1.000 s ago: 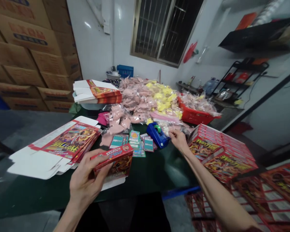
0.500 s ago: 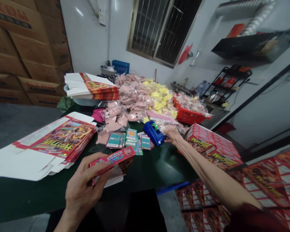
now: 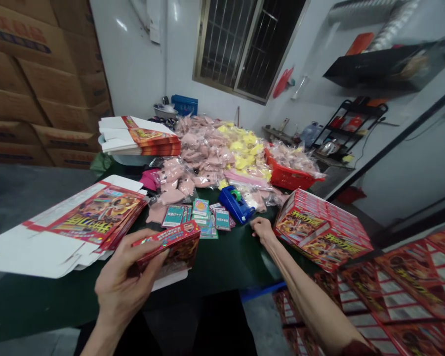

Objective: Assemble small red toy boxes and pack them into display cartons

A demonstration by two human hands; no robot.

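My left hand (image 3: 128,272) is closed around a small red printed carton (image 3: 181,247), held tilted above the table's front edge. A white flap shows under the carton. My right hand (image 3: 262,230) is pinched at the front end of a blue tape dispenser (image 3: 237,203), which carries a green-cored roll. Anything between those right fingertips is too small to make out. Beyond the carton, teal and purple printed cards (image 3: 203,217) lie in loose piles.
Flat unfolded cartons (image 3: 100,212) are stacked at the left, with another stack (image 3: 144,138) behind. Bagged pink and yellow plush pieces (image 3: 215,148) fill the back, beside a red basket (image 3: 289,173). Finished-looking red boxes (image 3: 322,227) stand at the right, above more boxes (image 3: 403,296) lower down.
My right hand has drawn back from beside the dispenser toward me, its fingers now pinched lower. The carton in my left hand has shifted slightly left and turned, showing more of its printed side.
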